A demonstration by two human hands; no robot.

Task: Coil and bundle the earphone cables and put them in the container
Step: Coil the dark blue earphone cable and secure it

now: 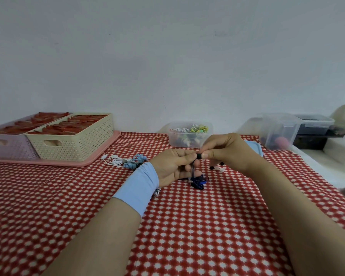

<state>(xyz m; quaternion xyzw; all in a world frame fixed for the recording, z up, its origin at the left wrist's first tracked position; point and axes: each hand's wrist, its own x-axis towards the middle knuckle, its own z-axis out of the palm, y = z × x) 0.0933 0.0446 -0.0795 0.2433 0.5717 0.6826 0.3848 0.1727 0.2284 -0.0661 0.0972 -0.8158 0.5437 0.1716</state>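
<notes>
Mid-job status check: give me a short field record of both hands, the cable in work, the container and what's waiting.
left hand: holds the dark earphone cable
right hand: pinches its black earbud
cable rest: loose heap on the tablecloth under the hands
container: clear, open, coiled earphones inside
lid: blue lid lies off, behind right hand
waiting: white and light-blue earphones, uncoiled, left of hands

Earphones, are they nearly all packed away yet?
Not yet. Some coiled bundles already lie in the clear container. The left hand and right hand pinch a dark earphone, its cable loose on the tablecloth. White earphones and light blue earphones lie tangled on the left.
</notes>
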